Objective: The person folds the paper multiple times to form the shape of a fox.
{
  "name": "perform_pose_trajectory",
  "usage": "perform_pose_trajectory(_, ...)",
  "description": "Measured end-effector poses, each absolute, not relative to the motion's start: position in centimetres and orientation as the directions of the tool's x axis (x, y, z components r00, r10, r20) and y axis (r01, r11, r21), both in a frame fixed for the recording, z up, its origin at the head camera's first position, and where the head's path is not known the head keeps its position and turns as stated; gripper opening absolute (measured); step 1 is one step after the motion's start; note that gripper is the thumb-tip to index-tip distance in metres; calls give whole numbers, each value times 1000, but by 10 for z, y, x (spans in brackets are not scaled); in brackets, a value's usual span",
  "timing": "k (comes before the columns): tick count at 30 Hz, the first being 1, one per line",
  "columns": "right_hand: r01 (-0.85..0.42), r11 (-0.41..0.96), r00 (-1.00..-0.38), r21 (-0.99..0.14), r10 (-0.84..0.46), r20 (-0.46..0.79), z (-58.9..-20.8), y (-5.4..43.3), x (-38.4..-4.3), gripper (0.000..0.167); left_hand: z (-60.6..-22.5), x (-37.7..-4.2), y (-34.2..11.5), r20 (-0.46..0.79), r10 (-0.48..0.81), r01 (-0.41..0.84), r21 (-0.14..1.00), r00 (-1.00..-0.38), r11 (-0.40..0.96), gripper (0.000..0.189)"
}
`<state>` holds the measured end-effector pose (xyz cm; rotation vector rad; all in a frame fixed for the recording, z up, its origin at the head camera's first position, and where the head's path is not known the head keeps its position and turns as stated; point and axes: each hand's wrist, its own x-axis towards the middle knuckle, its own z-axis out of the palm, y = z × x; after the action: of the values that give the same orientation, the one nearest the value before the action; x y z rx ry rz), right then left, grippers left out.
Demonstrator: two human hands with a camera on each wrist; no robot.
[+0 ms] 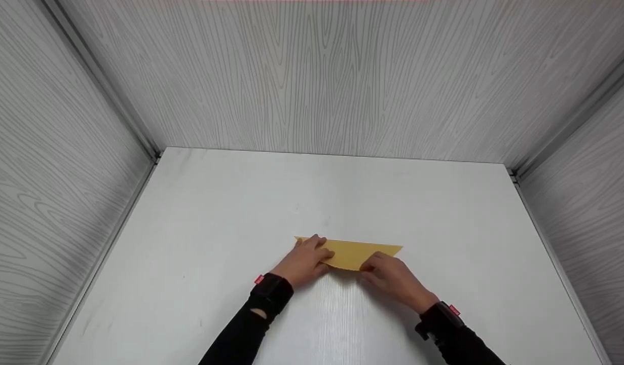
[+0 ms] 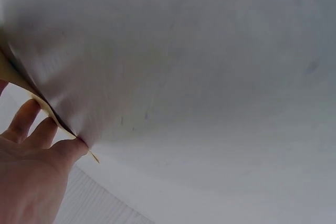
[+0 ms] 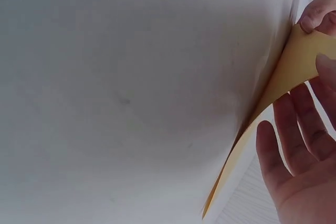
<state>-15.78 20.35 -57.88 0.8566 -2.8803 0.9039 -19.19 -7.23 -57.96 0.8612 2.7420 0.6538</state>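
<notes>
White tabletop (image 1: 230, 208) beneath, curled hands (image 1: 302, 262) (image 1: 395, 278) hold yellow paper (image 1: 351, 253).

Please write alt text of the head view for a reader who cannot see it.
Someone's left hand rests on the left part of yellow paper on a white table, while their right hand pinches the paper's near edge. Wood-grain panels stand behind and beside the table.

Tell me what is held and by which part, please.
Yellow paper: the right hand pinches its near edge; the left hand rests on its left end.
</notes>
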Motion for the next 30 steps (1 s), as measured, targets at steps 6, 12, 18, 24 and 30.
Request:
perform_pose_trajectory(6, -472, 668, -872, -575, -451, 192, -582, 201, -159, 5, -580, -185, -64, -59, 573, 526, 329, -818, 785, 40)
perform_pose_trajectory(12, -460, 671, -881, -582, -429, 201, -582, 198, -163, 5, -582, -182, -59, 51, 622, 618, 195, -782, 761, 32)
perform_pose_trajectory(18, -455, 664, -882, -594, -428, 196, -581, 196, -169, 6, -585, -180, -62, 61, 626, 621, 230, -778, 749, 35)
perform_pose_trajectory(24, -385, 678, -915, -626, -368, 164, -582, 195, -173, 4, -585, -179, -64, 34, 624, 606, 281, -781, 744, 44)
perform_pose_trajectory(30, -305, 707, -945, -638, -309, 109, -583, 190, -176, 7, -586, -178, -66, 37, 622, 603, 299, -782, 740, 43)
